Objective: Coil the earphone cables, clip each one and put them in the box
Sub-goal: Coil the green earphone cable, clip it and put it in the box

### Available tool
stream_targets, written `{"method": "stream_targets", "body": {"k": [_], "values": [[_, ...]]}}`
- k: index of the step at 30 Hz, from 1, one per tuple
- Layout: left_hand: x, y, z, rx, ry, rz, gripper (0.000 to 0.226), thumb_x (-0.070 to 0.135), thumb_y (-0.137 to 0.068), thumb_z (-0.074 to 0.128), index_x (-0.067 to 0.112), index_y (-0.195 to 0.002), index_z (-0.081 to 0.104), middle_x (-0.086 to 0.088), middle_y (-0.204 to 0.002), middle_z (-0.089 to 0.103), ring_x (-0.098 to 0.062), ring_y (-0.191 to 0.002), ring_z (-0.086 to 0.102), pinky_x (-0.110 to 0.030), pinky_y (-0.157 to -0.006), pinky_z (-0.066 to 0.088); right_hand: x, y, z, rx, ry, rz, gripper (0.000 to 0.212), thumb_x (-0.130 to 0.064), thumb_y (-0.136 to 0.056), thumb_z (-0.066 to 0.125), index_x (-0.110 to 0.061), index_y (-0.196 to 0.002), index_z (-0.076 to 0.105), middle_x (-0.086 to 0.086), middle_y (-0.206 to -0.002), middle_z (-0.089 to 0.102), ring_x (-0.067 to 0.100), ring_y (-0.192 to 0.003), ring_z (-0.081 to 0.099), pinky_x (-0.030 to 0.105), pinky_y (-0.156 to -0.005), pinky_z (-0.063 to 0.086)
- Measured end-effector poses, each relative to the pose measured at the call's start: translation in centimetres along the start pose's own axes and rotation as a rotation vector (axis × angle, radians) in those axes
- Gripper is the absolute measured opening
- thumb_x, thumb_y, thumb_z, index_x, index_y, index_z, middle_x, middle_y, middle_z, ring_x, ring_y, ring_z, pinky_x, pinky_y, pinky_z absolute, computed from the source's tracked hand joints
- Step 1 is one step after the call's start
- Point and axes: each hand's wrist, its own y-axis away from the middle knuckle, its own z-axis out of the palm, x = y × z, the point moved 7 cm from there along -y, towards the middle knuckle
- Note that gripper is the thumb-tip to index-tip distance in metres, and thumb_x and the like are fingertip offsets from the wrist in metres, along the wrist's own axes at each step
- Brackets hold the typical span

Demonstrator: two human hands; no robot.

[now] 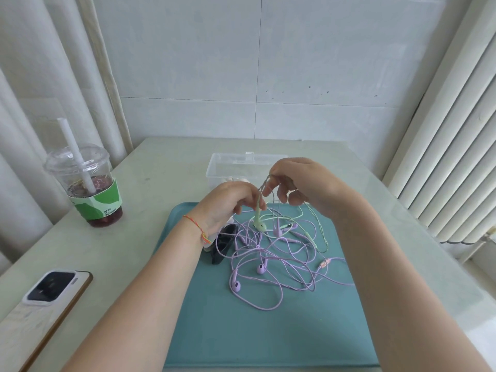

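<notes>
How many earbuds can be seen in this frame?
4. A green earbud hangs below the left hand; one purple earbud sits beside it, another mid-tray, another nearer the camera. The tangle may hide more.

Thin glossy lilac and mint plastic earphone cables (279,253) on matt teal mat (268,331); clear smooth plastic box (228,167) beyond; polished pale stone tabletop (166,167); transparent domed plastic cup, green paper sleeve (91,189).
</notes>
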Motion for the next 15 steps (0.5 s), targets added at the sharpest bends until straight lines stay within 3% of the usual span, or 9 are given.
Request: {"method": "stream_targets", "body": {"k": [4,8,15], "values": [[-0.1,0.1,0.5,-0.051,0.071,-0.005,0.019,0.007,-0.078,0.048,0.011,-0.072,0.066,-0.005,-0.074,0.068,-0.009,-0.066,0.057,-0.023,-0.055,0.032,0.1,0.0,0.0,-0.009,-0.049,0.032,0.021,-0.013,-0.090,0.042,-0.006,-0.074,0.054,0.022,-0.084,0.070,0.021,-0.051,0.046,0.025,-0.045,0.028],[-0.3,-0.1,-0.4,0.067,0.072,-0.022,0.010,0.018,-0.071,0.060,0.020,-0.074,0.069,0.002,-0.079,0.067,-0.009,-0.070,0.056,-0.020,-0.055,0.033,0.5,0.0,-1.1,0.097,0.094,0.075,0.021,-0.014,-0.087,0.043,-0.011,-0.070,0.054,0.008,-0.070,0.068,0.017,-0.049,0.044,0.024,-0.046,0.027],[1.1,0.3,-0.5,0.065,0.051,0.026,0.014,0.028,-0.090,0.064,0.019,-0.085,0.074,-0.004,-0.063,0.062,-0.014,-0.054,0.051,-0.021,-0.051,0.032,0.7,0.0,-1.7,0.143,0.180,0.082,0.020,-0.014,-0.083,0.045,-0.012,-0.068,0.058,0.004,-0.066,0.064,0.016,-0.047,0.041,0.022,-0.045,0.028]]}}
